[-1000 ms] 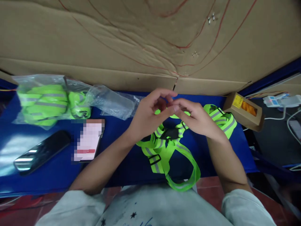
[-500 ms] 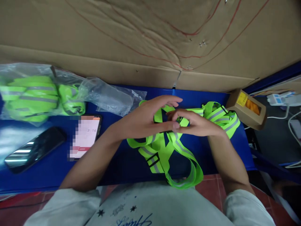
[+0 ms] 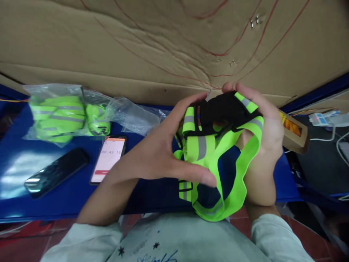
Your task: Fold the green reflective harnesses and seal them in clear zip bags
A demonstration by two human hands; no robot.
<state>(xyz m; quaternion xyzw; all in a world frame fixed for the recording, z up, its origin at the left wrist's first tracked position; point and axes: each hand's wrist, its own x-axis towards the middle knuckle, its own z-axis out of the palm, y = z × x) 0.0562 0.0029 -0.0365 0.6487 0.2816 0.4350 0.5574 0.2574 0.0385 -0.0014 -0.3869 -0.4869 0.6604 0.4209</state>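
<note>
Holding a bright green strap vest [image 3: 215,153] up over the blue worktop [image 3: 65,189], left hand [image 3: 160,156] and right hand [image 3: 261,145] both gripping it, phones lying left.

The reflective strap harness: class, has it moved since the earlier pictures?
Yes. The reflective strap harness, earlier spread on the blue table, is now bunched and raised between the left hand and right hand, toward the cardboard.

Box [image 3: 296,133] partly hidden behind right hand [image 3: 261,145]; vest [image 3: 215,153] covers its palm; power strip [image 3: 331,118] cut off at right edge.
</note>
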